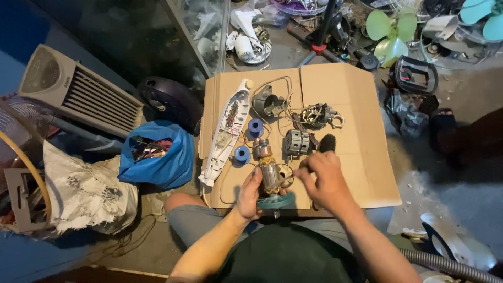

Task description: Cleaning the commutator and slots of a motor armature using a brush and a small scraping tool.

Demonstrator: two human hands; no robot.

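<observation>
Two bare hands work over a flattened cardboard sheet (361, 157) laid on the floor, close to the person's knees. Left hand (249, 195): fingers curled around the side of a motor armature (271, 175) with copper windings, which stands roughly upright on the near edge of the cardboard. A teal fan disc (276, 200) sits at the armature's near end. Right hand (324, 181): thumb and forefinger pressed together in a pinch beside the armature's upper part; whatever is pinched is too small to identify. A black brush (327, 142) lies just beyond the right hand. Past the armature sit a grey stator block (296, 142) and two blue spools (255, 127), one behind the other. A long white housing half (226, 131) lies at the left of the cardboard, lengthwise. Farther out rest a dark motor bracket (268, 104) and a wired motor assembly (316, 116). A blue bag (155, 154) sits on the floor to the left.
</observation>
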